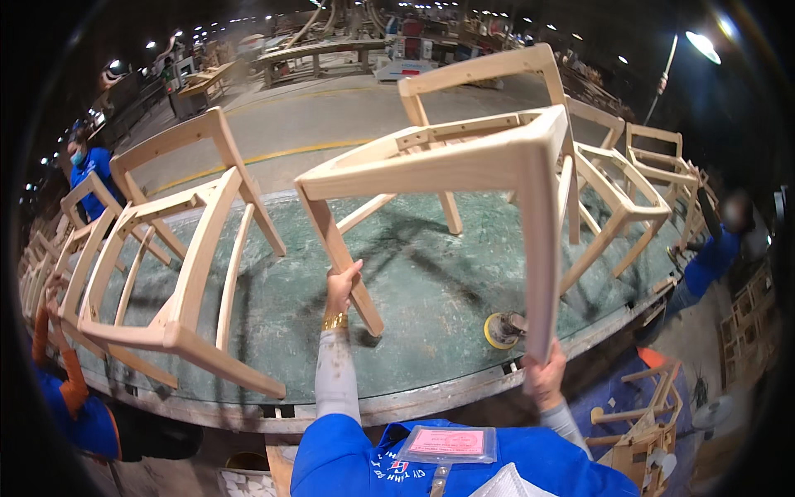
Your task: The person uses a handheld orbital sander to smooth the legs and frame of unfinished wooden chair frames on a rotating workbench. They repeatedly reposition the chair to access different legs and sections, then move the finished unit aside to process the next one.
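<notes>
A pale wooden chair frame (414, 174) without a seat stands in front of me, its near right leg lifted over the table's edge. My left hand (341, 290) is closed around its near left leg. At the lower end of the near right leg, my right hand (545, 374) is closed on the wood. A round hand sander (503, 330) with a yellow pad lies on the green worktable (414, 290) between my hands. To the left, another chair frame (189, 265) rests on the table, apart from my hands.
More chair frames (625, 186) line the table to the right and left. Co-workers in blue stand at the left (91, 170) and right (712, 253). Wooden parts (650, 414) are piled below the table at right. Benches (319, 51) stand far behind.
</notes>
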Action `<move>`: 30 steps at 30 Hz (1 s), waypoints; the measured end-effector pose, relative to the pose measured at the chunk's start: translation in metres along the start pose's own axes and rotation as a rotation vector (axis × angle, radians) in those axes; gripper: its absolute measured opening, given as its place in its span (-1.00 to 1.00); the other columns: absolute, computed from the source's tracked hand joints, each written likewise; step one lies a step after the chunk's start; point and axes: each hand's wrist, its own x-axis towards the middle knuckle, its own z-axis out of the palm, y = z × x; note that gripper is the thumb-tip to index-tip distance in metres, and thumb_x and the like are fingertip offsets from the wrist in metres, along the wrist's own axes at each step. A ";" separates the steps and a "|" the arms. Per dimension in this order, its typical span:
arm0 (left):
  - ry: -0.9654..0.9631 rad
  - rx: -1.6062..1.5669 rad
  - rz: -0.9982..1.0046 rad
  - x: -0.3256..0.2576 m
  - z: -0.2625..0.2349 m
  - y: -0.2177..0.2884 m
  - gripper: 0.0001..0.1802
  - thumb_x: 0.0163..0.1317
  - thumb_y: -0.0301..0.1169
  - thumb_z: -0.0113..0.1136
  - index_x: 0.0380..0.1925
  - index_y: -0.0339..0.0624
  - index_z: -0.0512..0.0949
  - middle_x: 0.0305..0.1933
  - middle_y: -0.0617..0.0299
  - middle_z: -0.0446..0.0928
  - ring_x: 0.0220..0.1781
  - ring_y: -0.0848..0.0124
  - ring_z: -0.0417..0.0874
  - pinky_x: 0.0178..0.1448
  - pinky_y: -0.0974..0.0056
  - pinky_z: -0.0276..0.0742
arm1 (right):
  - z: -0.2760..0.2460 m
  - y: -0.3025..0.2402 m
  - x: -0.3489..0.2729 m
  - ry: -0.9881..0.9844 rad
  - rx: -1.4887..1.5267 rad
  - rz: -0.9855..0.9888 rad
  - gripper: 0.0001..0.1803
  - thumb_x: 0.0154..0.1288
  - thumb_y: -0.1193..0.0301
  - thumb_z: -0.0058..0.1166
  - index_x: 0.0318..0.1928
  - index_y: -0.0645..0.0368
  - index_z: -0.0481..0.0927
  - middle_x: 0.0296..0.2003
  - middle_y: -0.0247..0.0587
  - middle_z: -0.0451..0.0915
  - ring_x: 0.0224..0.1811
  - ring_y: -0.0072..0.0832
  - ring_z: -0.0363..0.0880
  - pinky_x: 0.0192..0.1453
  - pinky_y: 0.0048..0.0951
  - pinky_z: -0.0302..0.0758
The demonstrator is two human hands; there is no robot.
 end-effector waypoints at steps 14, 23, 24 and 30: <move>-0.001 0.445 0.495 -0.068 0.033 0.191 -0.68 0.05 -0.46 0.29 -0.22 -0.32 0.43 -0.38 0.30 0.44 -0.40 0.56 0.42 -0.32 0.42 0.39 | -0.049 0.045 0.200 -0.293 0.476 0.182 -0.46 0.31 -0.05 -0.08 -0.11 0.25 0.40 -0.56 -0.30 0.44 -0.59 -0.58 0.47 -0.52 -0.56 0.42; 0.009 0.492 0.450 -0.029 0.035 0.203 -0.71 0.11 -0.36 0.25 -0.24 -0.27 0.44 -0.42 0.33 0.43 -0.42 0.56 0.43 -0.33 0.41 0.36 | -0.061 0.161 0.219 -0.035 0.554 0.394 -0.46 0.32 -0.03 -0.10 0.07 0.14 0.46 -0.28 -0.08 0.59 -0.29 -0.40 0.59 -0.20 -0.36 0.52; 0.004 0.516 0.460 -0.020 0.042 0.204 -0.72 0.11 -0.35 0.24 -0.24 -0.26 0.44 -0.44 0.33 0.44 -0.44 0.55 0.44 -0.35 0.40 0.36 | -0.064 0.197 0.203 -0.103 0.195 0.266 -0.46 0.24 -0.02 0.00 0.05 0.11 0.48 -0.26 -0.02 0.58 -0.25 -0.32 0.59 -0.15 -0.29 0.51; 0.024 0.529 0.422 -0.025 0.033 0.202 -0.72 0.12 -0.30 0.21 -0.24 -0.24 0.46 -0.45 0.33 0.44 -0.45 0.55 0.44 -0.38 0.42 0.35 | -0.017 0.267 0.099 -0.496 -0.711 0.128 -0.10 -0.16 0.06 0.36 0.25 -0.13 0.24 -0.12 0.02 0.47 -0.06 -0.03 0.46 -0.06 -0.03 0.42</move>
